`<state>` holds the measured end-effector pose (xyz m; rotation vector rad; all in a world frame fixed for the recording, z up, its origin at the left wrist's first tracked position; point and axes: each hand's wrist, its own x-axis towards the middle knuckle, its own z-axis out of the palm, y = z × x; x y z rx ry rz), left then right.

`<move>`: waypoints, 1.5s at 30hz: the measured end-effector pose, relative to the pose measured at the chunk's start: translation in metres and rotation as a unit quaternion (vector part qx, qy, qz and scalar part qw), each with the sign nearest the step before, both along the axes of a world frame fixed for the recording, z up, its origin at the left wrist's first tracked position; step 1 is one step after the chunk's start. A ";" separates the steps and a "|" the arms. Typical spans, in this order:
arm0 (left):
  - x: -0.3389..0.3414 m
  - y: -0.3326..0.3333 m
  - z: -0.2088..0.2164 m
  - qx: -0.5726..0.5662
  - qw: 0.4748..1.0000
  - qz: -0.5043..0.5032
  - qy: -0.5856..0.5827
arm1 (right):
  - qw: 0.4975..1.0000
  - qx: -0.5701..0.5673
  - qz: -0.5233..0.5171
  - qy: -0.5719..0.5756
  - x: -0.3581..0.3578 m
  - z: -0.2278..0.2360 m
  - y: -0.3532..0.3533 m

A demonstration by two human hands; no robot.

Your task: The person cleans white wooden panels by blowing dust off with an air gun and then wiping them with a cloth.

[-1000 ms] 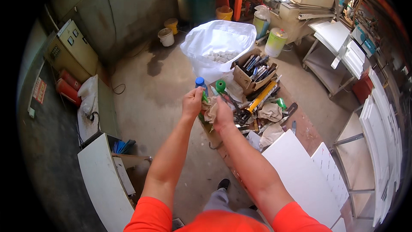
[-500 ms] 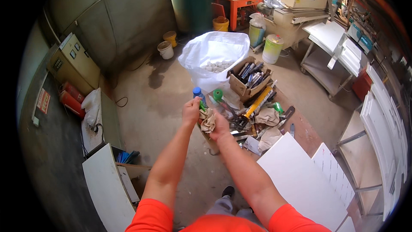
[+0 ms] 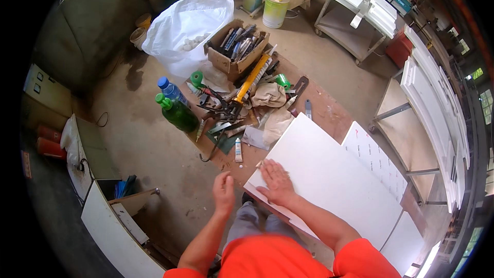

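My right hand presses down on the left corner of a large white board, fingers nearly flat and close together. A beige scrap of the crumpled rag peeks out at its fingertips; the rest is hidden under the hand. Off the board's left edge, my left hand hangs in the air with its fingers curled in, and nothing shows in it. A green bottle with a green cap stands at the table's left edge, beside a blue-capped bottle. Nearest to both hands lies a small white tube.
Tools, a yellow caulking gun and crumpled beige cloths clutter the brown table. A cardboard box of tubes stands behind, near a white sack. More white panels lean on a rack at right.
The green bottle has left my hands and stands beside the blue-capped one. My right hand has come down onto the white board with the rag; my left hand has drawn back. The view has turned right.
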<state>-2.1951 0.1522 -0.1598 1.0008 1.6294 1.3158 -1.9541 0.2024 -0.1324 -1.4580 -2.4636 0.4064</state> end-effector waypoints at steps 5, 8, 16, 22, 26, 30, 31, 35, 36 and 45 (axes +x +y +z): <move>0.055 -0.004 -0.004 0.010 0.986 -0.100 0.134 | 0.987 0.046 -0.146 -0.044 0.040 -0.011 0.119; 0.060 -0.001 -0.010 0.011 0.984 -0.121 0.129 | 0.967 0.017 -0.238 -0.086 0.071 -0.006 0.182; 0.060 -0.001 -0.008 0.018 0.986 -0.119 0.116 | 0.985 0.021 -0.151 -0.081 0.059 -0.006 0.166; 0.055 -0.004 -0.011 0.012 0.985 -0.113 0.131 | 0.989 -0.036 -0.098 -0.101 0.038 0.004 0.152; 0.061 -0.002 -0.010 0.011 0.986 -0.128 0.103 | 0.979 -0.010 -0.173 -0.110 0.069 -0.006 0.197; 0.055 -0.004 -0.008 0.001 0.984 -0.128 0.127 | 0.986 -0.031 -0.094 -0.135 0.047 0.003 0.163; 0.055 -0.003 -0.008 0.008 0.984 -0.125 0.124 | 0.989 -0.048 -0.058 -0.130 0.045 0.005 0.156; 0.059 0.001 -0.006 0.024 0.986 -0.130 0.107 | 0.973 -0.028 -0.209 -0.098 0.074 -0.005 0.210; 0.056 0.001 -0.006 0.022 0.986 -0.129 0.106 | 0.973 -0.026 -0.205 -0.100 0.069 0.002 0.203; 0.059 -0.002 -0.009 0.027 0.988 -0.119 0.097 | 0.887 -0.029 -0.434 -0.153 0.273 -0.021 -0.018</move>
